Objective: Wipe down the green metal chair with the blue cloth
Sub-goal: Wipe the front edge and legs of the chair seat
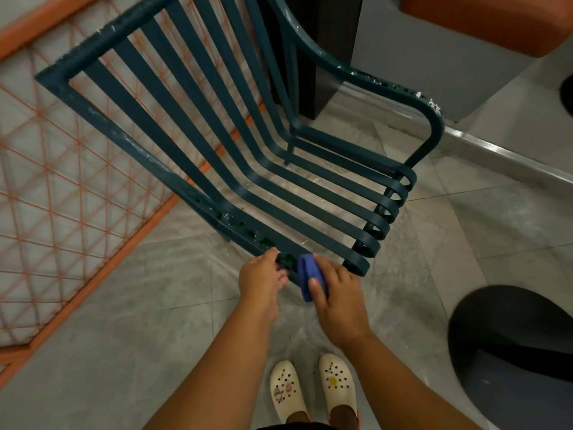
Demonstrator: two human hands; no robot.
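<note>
Where the near armrest of the green metal chair (235, 169) runs down toward the person, both hands meet on it: the left hand (262, 279) curls its fingers and thumb around the rail, and just beside it the right hand (336, 293) grips the blue cloth (305, 274), thumb on top, fingers wrapped over the bunched fabric and pressing it against the same rail. The cloth sits between the two hands, touching the rail near the front corner of the seat; how much of it lies under the palm cannot be told. The chair stands on a grey tiled floor (155, 321), seen from above, with flat slats sweeping from the back down through the seat and curling under at the front edge. White flecks spot the far armrest and the top bar, and the near rail shows small holes or pits with pale specks around them; what the specks are is hard to make out. Behind the chair an orange lattice railing (55, 181) is cut off by the left edge. A dark post (313, 57) rises behind the far armrest, its top out of view. At the lower right a dark rounded object (511, 352) is cut off by the edge and cannot be identified. Two cream clogs (310, 386) with small charms show at the bottom.
</note>
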